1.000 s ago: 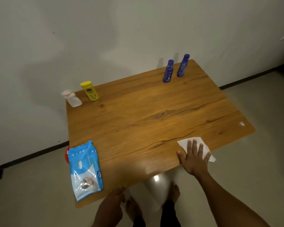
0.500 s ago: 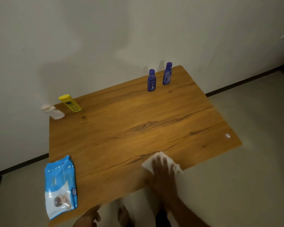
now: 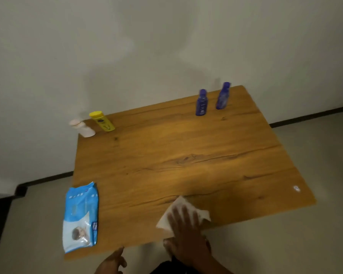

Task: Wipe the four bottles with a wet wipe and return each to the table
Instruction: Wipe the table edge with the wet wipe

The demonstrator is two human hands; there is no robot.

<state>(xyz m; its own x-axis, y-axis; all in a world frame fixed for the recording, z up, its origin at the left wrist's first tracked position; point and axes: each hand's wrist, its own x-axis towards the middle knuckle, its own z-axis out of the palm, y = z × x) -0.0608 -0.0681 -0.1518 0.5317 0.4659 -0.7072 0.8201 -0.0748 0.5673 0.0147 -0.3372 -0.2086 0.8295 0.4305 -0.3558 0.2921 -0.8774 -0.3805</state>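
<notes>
Wooden worktop [image 3: 186, 155] against the wall. Far left corner: white bottle [image 3: 83, 129] beside yellow bottle [image 3: 102, 121]. Far right: two blue bottles [image 3: 202, 103] [image 3: 223, 96], upright, just apart. Near left edge: blue wipes pack [image 3: 81, 216], lying flat. Near edge: white wipe [image 3: 179, 212], spread flat. Right: small white sticker [image 3: 296, 188].

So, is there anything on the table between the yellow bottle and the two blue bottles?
No. In the head view, only bare wood of the table lies between the yellow bottle and the blue bottles.
</notes>
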